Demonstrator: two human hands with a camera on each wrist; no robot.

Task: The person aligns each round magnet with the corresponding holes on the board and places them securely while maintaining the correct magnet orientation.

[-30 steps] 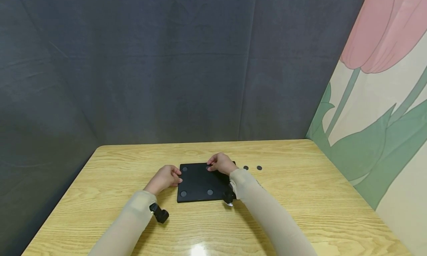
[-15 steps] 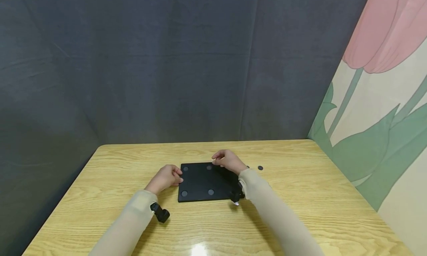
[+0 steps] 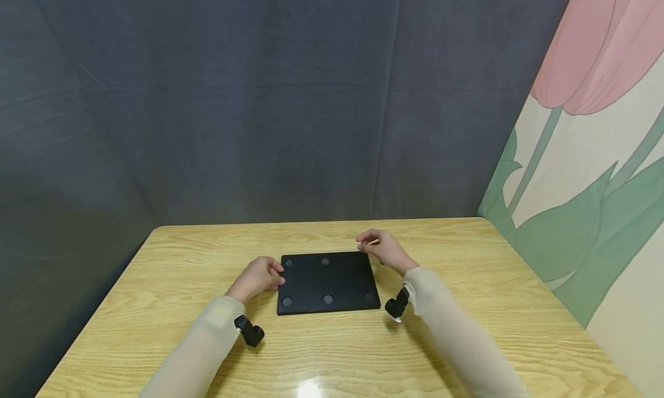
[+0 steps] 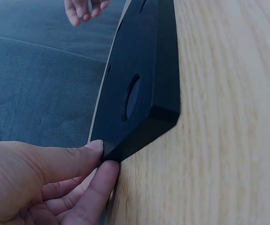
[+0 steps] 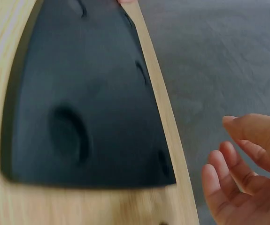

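A flat black rectangular board (image 3: 321, 283) with several round recesses lies on the wooden table. Grey round discs (image 3: 328, 299) show in its left and middle recesses, while the near right recess (image 5: 69, 136) looks dark. At the board's left edge, my left hand (image 3: 260, 277) pinches the side between thumb and a finger; the left wrist view shows the thumb (image 4: 96, 145) at the corner. My right hand (image 3: 384, 249) is raised just past the far right corner, fingers loosely bent. The right wrist view shows nothing between those fingers.
A small dark piece (image 5: 163, 223) peeks in at the bottom of the right wrist view, beside the board. The wooden table (image 3: 181, 283) extends around the board. A dark grey curtain (image 3: 259, 127) hangs behind, and a tulip-patterned cloth (image 3: 586, 231) hangs at right.
My right hand has moved right, from over the board's far middle recess to beyond its far right corner, uncovering the board's right part. The discs right of the board are now hidden. Left hand unchanged.
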